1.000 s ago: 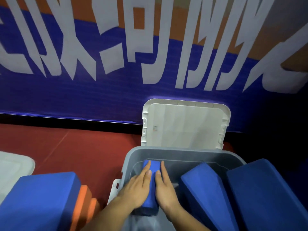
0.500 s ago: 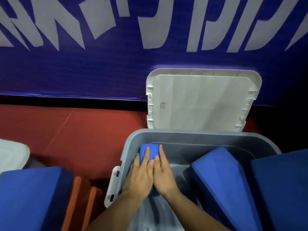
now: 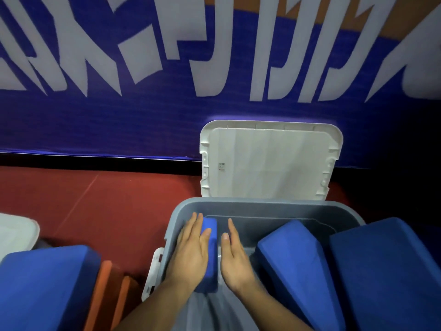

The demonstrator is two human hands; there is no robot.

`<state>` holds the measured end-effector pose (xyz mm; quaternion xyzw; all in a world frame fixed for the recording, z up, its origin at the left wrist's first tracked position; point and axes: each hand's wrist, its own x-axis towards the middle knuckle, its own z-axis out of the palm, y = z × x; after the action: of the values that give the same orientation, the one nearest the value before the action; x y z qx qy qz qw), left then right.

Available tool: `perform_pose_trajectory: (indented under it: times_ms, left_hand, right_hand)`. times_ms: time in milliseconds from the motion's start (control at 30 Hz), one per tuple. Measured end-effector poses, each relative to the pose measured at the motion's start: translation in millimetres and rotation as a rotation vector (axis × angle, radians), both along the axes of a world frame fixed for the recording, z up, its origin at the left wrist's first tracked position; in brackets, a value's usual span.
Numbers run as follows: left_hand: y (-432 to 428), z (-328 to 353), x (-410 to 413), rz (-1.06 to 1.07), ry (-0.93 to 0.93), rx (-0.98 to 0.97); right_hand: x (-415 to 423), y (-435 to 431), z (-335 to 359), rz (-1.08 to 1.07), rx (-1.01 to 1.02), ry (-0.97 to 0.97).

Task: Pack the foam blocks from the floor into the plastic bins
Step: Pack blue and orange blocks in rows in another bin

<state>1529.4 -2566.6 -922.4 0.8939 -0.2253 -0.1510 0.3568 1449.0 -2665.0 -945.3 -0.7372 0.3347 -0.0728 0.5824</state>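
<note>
Left hand (image 3: 191, 254) apparently against blue block (image 3: 212, 261)

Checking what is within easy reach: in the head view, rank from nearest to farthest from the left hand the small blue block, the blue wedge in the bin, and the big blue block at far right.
1. small blue block, touched by the left hand, at the bin's left side.
2. blue wedge, mid-bin, beyond the right hand.
3. big blue block, far right.
</note>
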Motion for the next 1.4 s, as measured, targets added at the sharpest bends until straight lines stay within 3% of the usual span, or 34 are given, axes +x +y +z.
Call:
perform_pose_trajectory:
  times_ms: [200, 533, 700, 867, 1033, 1133, 1400]
  left_hand:
    - [-20.3, 44.8, -42.9, -0.124, -0.058, 0.037]
    - [-121.4, 105.6, -155.2, -0.550, -0.214, 0.163]
    - [-144.4, 115.7, -211.2, -0.666, -0.042, 0.064]
    - [-144.0, 106.9, -225.5, -0.738, -0.001, 0.090]
    - [-139.9, 103.3, -235.3, -0.793, 0.103, 0.056]
    - [-138.4, 102.4, -242.5, -0.796, 0.179, 0.038]
    - [-125.0, 80.8, -223.9, -0.812, 0.297, -0.138]
  right_hand:
    - [-81.7, -28.1, 51.6, -0.078, -0.150, 0.001]
    - [-220.0, -74.9, 123.2, -0.237, -0.517, 0.127]
    - [-260.1, -92.0, 146.6, -0.334, -0.619, 0.211]
    - [-286.4, -99.2, 153.1, -0.470, -0.900, 0.381]
    - [-298.4, -106.5, 139.2, -0.620, -0.641, 0.545]
    - [-300.6, -102.8, 133.2, -0.631, -0.465, 0.466]
    - [-273.1, -81.4, 138.3, -0.496, -0.443, 0.379]
